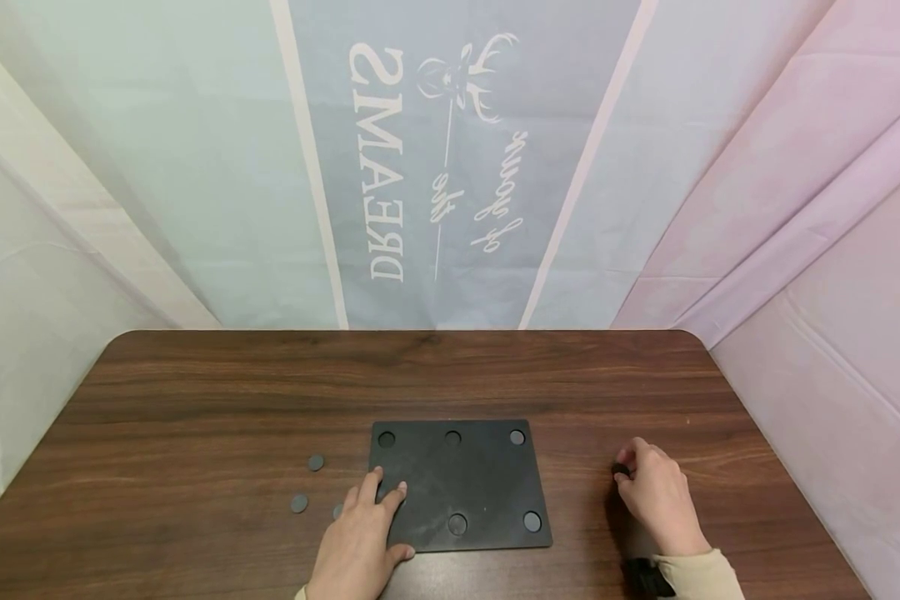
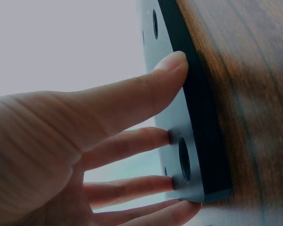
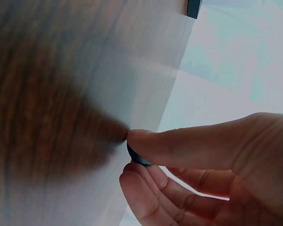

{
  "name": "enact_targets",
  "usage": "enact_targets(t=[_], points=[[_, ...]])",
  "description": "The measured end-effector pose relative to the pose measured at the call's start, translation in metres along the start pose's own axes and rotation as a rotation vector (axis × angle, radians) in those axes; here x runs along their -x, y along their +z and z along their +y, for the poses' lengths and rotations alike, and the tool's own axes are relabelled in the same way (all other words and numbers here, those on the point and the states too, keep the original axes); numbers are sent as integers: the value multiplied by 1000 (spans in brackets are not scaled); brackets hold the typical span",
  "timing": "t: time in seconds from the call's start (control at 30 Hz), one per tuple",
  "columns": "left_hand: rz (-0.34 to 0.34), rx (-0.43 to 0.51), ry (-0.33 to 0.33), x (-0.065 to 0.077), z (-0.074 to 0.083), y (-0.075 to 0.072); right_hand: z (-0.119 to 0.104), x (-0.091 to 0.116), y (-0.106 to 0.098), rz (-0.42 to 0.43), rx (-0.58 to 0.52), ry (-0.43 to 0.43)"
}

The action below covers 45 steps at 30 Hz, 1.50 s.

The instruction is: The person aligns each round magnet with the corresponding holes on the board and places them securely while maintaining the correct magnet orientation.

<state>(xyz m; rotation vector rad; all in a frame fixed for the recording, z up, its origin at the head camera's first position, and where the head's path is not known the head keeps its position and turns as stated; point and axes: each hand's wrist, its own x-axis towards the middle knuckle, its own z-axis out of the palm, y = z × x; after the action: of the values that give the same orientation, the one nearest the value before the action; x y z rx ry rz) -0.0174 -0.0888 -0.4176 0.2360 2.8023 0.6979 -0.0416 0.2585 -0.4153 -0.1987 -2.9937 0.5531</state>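
The left hand, fingers extended, touched the black board, where steady pressure would help; right of the board, the right hand pinched a dark disc, best gripped lightly; grey discs lay at left.

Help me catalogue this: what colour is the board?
The board is dark grey, nearly black; the head view shows it best.
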Motion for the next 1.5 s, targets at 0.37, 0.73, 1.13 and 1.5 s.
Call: enact_targets(t=[0.37,0.73,1.13,1.5], points=[[18,15,29,-1,-1,-3,-4,-5,1,-39,-22,14],[6,-2,22,-4,-2,-7,-14,-7,2,-50,-29,7],[10,-6,32,-6,-3,-10,-36,-13,6,-54,-55,-22],[1,18,41,-6,-5,-11,-53,-13,13,-37,-82,-56]])
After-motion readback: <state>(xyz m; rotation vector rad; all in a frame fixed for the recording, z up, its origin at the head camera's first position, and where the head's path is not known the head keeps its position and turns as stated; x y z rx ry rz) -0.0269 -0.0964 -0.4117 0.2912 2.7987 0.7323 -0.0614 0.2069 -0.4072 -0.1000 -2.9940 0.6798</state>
